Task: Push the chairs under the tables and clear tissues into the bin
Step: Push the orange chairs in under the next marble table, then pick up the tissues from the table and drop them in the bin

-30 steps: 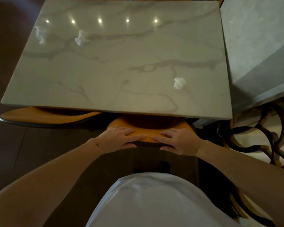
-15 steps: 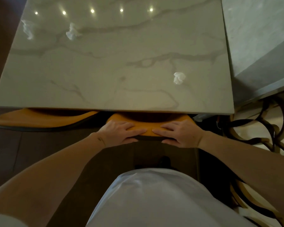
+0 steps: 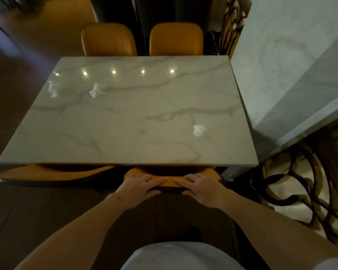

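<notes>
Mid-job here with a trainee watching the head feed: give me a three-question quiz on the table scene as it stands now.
1. Count: how many crumpled white tissues lie on the grey-veined marble table top?
2. True or false: both hands rest on the top edge of the orange padded chair back at the table's near side.
3. Multiple choice: the lone tissue lies nearest which edge? A) the left edge B) the right edge C) the far edge

Key
1. Three: two far left, one near right.
2. True: the left hand and the right hand press it side by side.
3. B
</notes>
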